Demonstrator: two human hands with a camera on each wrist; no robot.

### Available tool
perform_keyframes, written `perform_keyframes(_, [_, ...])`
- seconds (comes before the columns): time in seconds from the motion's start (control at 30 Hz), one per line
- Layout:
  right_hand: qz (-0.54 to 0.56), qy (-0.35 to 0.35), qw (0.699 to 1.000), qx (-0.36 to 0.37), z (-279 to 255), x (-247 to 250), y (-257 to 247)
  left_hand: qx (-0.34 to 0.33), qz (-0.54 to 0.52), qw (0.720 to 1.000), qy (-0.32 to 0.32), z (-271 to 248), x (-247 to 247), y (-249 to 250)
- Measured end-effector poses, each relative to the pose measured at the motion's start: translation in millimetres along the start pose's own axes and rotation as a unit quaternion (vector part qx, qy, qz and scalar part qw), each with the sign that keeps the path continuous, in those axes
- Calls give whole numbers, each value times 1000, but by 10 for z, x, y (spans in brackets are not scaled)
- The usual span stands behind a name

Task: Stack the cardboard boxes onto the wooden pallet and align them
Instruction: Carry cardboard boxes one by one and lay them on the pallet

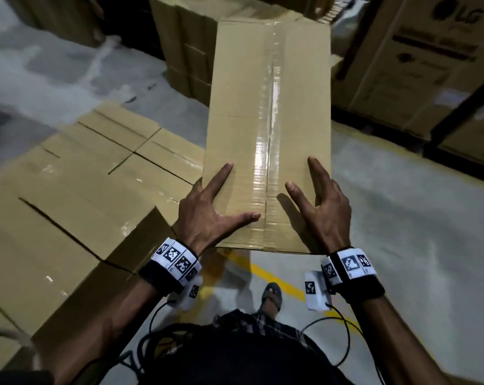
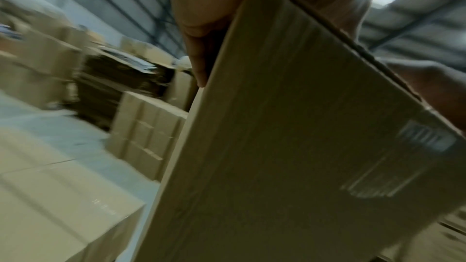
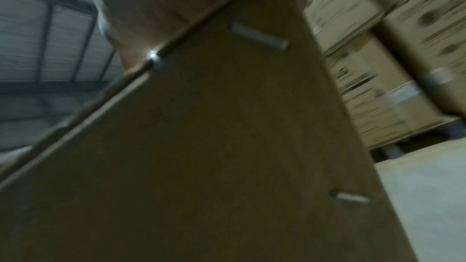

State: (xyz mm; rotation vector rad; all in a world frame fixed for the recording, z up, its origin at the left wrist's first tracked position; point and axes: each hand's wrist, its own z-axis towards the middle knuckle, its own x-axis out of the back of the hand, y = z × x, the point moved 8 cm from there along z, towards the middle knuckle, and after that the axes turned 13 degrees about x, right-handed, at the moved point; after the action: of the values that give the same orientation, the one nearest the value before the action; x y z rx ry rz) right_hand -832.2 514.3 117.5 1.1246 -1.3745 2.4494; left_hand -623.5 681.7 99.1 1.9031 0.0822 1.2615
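You are carrying a long cardboard box (image 1: 265, 129) in front of your chest, clear of the floor, its taped top seam running away from you. Your left hand (image 1: 207, 209) clasps the near left corner, with thumb and forefinger spread flat on the top face. The remaining fingers wrap down the side; the left wrist view shows one fingertip (image 2: 200, 71) pressed to the box's edge. Your right hand (image 1: 322, 202) mirrors this at the near right corner, thumb and 1 finger on top and the others over the side.

The stack of placed boxes (image 1: 90, 173) lies low on your left, just beside the carried box. The wooden pallet beneath it is not visible.

To place it well, you will likely want to turn left, keep the box level, and lower it flush against a neighbour's edge. Free the fingers under the sides before it settles.

Straight ahead, another pile of cartons (image 1: 185, 51) stands close to the box's far end and could catch it as you swing. Large printed cartons (image 1: 418, 62) line your right. A yellow floor line (image 1: 265, 273) runs by your foot.
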Motion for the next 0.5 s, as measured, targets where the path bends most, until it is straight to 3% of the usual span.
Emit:
perform_keyframes(0.3, [38, -156, 983, 92, 1481, -600, 405, 195, -39, 980, 29, 632, -336, 100])
perform_keyframes(0.5, [54, -226, 964, 127, 2160, -1361, 354, 237, -86, 962, 102, 1177, -286, -190])
